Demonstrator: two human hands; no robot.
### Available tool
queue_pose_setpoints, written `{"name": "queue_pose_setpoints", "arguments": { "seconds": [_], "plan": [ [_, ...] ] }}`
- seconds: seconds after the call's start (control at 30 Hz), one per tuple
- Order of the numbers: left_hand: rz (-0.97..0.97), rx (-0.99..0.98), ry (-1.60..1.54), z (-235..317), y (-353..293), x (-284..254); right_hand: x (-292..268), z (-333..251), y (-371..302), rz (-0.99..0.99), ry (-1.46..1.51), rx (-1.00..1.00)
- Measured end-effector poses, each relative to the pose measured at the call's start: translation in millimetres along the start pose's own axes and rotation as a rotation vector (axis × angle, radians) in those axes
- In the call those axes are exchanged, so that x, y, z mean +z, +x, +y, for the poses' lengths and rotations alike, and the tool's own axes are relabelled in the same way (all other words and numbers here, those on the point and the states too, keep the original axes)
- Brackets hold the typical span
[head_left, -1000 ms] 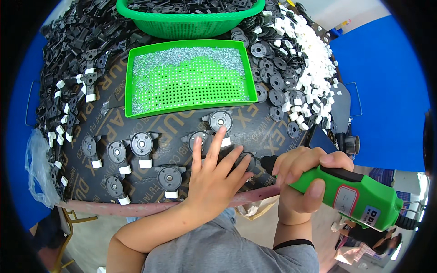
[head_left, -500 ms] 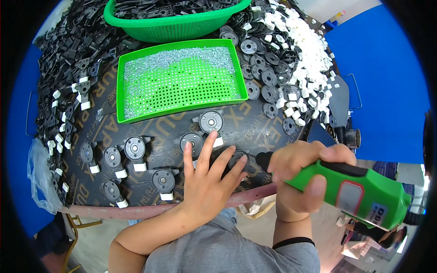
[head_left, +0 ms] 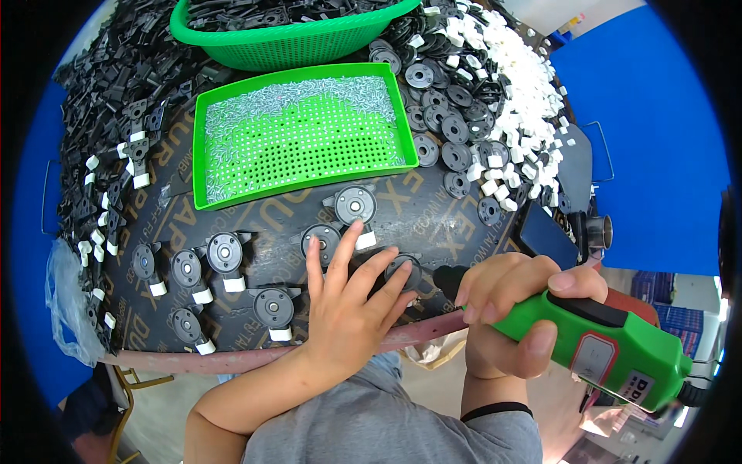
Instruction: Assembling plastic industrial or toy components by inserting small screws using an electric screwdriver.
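Observation:
My right hand [head_left: 510, 305] is wrapped round a green electric screwdriver [head_left: 591, 348] with a black top strip. Its black nose [head_left: 447, 281] points left, just beside a round black disc [head_left: 405, 271] on an assembly at the table's near side. I cannot make out whether the bit touches it. My left hand [head_left: 348, 305] lies with fingers spread over the assemblies. Its outer fingers rest on that disc, and others reach a second disc assembly [head_left: 321, 241] and the white tab [head_left: 365, 240] of a third disc assembly [head_left: 355, 206]. More disc assemblies [head_left: 225, 253] with white tabs lie to the left.
A shallow green tray [head_left: 199, 147] of small screws stands mid-table. Behind it is a green basket [head_left: 294, 50] of black parts. Loose discs [head_left: 456, 157] and a white-piece pile [head_left: 522, 100] lie right, near a dark flat device [head_left: 549, 236]. Black parts [head_left: 116, 100] heap at left.
The screwdriver and my right hand have shifted slightly downward, its nose a little lower beside the disc. My left hand stays spread over the same assemblies. The whole view has moved slightly.

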State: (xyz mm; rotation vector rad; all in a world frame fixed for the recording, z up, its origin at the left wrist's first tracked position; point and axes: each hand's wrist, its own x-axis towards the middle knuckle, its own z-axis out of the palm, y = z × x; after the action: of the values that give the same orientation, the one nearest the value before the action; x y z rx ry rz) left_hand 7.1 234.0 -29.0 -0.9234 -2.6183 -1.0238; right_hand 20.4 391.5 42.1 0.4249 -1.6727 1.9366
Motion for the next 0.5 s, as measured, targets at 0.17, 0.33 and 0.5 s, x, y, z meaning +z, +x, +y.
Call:
{"name": "queue_pose_setpoints", "arguments": {
  "seconds": [0.17,0.33,0.5],
  "plan": [
    [0.002,-0.002,-0.018,-1,-1,0,-1,3,0,-0.021,0.006,-0.004],
    [0.028,0.020,-0.001,1,-1,1,5,-8,-2,0.104,0.006,0.016],
    [0.033,0.018,0.013,0,0,1,-3,-4,-2,-0.023,-0.009,-0.018]
  ]
}}
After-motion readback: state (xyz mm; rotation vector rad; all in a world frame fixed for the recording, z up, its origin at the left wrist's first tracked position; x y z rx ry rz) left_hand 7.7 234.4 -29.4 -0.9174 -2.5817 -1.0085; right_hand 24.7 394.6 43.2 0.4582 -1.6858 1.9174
